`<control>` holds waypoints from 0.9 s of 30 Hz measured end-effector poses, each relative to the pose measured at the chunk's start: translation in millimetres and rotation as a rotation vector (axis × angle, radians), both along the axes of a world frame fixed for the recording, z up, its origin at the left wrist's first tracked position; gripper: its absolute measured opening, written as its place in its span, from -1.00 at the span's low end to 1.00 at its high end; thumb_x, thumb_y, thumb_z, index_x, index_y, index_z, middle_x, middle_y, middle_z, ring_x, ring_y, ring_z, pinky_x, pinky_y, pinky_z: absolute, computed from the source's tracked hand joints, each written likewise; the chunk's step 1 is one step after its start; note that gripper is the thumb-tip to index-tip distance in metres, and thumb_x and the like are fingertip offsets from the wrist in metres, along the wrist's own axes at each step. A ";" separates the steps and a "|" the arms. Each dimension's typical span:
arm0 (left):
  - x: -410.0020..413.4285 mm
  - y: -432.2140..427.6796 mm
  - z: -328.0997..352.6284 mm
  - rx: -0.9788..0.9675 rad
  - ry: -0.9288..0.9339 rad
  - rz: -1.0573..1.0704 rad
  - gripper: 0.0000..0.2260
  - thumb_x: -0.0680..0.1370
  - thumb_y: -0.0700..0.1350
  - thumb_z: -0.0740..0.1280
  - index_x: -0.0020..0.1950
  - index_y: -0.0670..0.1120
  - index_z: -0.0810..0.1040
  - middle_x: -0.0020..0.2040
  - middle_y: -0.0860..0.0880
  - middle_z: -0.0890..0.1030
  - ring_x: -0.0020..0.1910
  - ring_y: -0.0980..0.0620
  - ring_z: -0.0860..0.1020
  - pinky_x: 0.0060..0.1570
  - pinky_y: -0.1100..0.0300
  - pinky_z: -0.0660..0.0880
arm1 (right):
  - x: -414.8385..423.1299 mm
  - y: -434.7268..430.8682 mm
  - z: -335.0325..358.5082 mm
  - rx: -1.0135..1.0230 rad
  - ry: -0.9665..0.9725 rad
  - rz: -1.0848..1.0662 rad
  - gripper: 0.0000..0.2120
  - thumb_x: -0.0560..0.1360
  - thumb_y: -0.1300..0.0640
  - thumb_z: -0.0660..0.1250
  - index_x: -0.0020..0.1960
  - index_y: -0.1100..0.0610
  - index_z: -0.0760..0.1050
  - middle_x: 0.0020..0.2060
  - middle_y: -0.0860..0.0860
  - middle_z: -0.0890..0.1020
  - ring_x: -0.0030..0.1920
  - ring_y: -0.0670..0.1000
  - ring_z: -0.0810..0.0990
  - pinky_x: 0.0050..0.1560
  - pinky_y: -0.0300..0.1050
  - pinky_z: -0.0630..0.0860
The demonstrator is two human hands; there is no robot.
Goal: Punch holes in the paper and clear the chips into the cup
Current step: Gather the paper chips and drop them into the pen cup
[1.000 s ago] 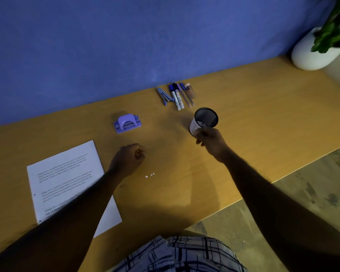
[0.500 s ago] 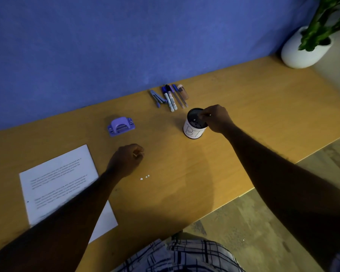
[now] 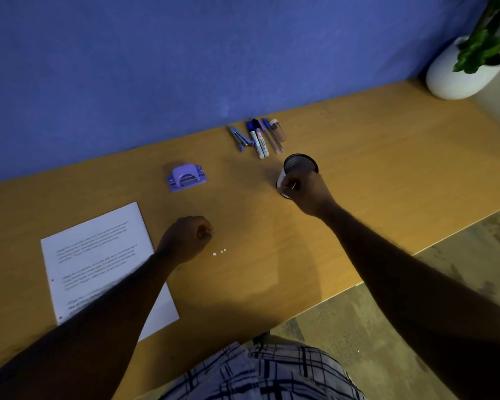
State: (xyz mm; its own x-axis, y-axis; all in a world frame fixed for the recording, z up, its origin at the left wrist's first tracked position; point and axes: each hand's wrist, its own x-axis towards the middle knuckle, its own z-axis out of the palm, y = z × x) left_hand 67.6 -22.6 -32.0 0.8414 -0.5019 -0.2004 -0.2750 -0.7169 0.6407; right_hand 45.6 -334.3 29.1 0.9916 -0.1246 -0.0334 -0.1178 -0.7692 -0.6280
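- Here, a sheet of paper (image 3: 98,255) lies flat on the wooden desk (image 3: 387,157) at the left; it carries blocks of printed text, too blurred to read, and two punched holes show near its left edge.
- The cup (image 3: 300,166), black mesh inside with a white outer wall, stands right of centre; any marking on the wall is hidden by the hand.
- The markers (image 3: 259,141) beside the blue wall (image 3: 185,67) bear white labels, illegible at this size.
- Left hand (image 3: 188,236): forearm crossing the lower right part of the paper, fingers curled into a loose fist, thumb tip pressed to the forefinger; whether anything is pinched there cannot be told.
- Right hand (image 3: 303,192): arm extended forward, knuckles up, fingers closed in front of the cup's near wall; it overlaps the cup, but whether it grips it cannot be told.
- Three white chips (image 3: 219,252) lie in a short row on the desk, just right of the left hand and well apart from the cup.
- The lilac hole punch (image 3: 186,177) rests between paper and cup, touched by neither hand.
- A white plant pot (image 3: 456,79) occupies the far right corner.
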 end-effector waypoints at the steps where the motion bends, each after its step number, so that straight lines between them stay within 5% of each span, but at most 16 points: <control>1: -4.0 3.0 -1.3 0.014 0.001 -0.020 -0.88 0.52 -0.12 0.39 0.02 -0.11 0.63 -0.08 -0.03 0.68 -0.13 0.10 0.60 -0.12 0.27 0.50 | -5.5 10.1 -6.4 0.000 0.042 0.045 -0.94 0.44 0.16 0.47 -0.15 0.11 0.60 -0.21 -0.07 0.62 -0.26 -0.19 0.54 -0.29 -0.40 0.39; 7: -28.8 15.3 -13.1 0.043 0.005 -0.038 -0.86 0.46 -0.14 0.45 -0.01 -0.13 0.62 -0.10 -0.03 0.63 -0.09 0.00 0.59 -0.10 0.19 0.50 | -34.9 62.0 -43.0 0.038 0.201 0.149 -0.95 0.44 0.17 0.46 -0.13 0.15 0.63 -0.18 0.01 0.67 -0.26 -0.12 0.53 -0.28 -0.42 0.39; 14: -45.7 9.4 -21.2 0.028 -0.112 0.045 -0.83 0.46 -0.05 0.45 0.02 -0.06 0.66 -0.05 -0.02 0.65 -0.07 0.03 0.59 -0.02 0.07 0.57 | -56.6 113.5 -65.8 0.008 0.271 0.122 -0.82 0.42 0.06 0.48 -0.03 0.12 0.61 -0.04 0.05 0.64 -0.07 0.04 0.59 -0.06 -0.06 0.54; 27: -51.0 0.8 -23.9 0.153 -0.203 0.034 -0.88 0.53 -0.03 0.35 0.01 -0.01 0.63 0.00 -0.02 0.58 0.02 -0.04 0.52 0.01 0.04 0.51 | -68.6 149.1 -86.1 -0.143 0.130 0.008 -0.84 0.47 0.00 0.41 0.01 0.03 0.61 0.01 0.00 0.65 0.00 0.06 0.59 0.00 0.05 0.55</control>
